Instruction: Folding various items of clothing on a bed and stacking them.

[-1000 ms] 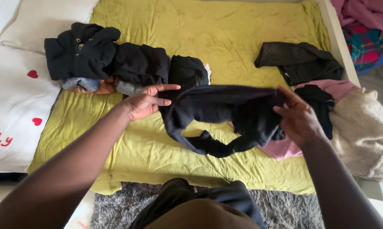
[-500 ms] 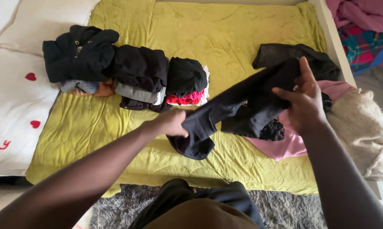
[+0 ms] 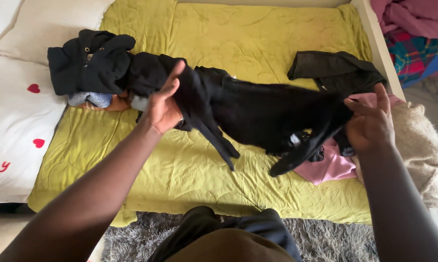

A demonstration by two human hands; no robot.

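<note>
Below, yellow-green bedspread [image 3: 258, 34], grey shag rug [image 3: 326, 237], white pillows [image 3: 15, 111].

Your stretched black garment [image 3: 262, 114] is motion-blurred, so its cut cannot be read; it may be leggings. It hides the folded stacks behind it, leaving only part of a black pile [image 3: 146, 73] showing. Your left hand [image 3: 163, 104] covers the garment's left end, and your right hand [image 3: 369, 123] covers its right end. The pink cloth [image 3: 328, 165] lies mostly beneath other items. The white pillow [image 3: 15, 126] is cropped at the left edge.
</note>
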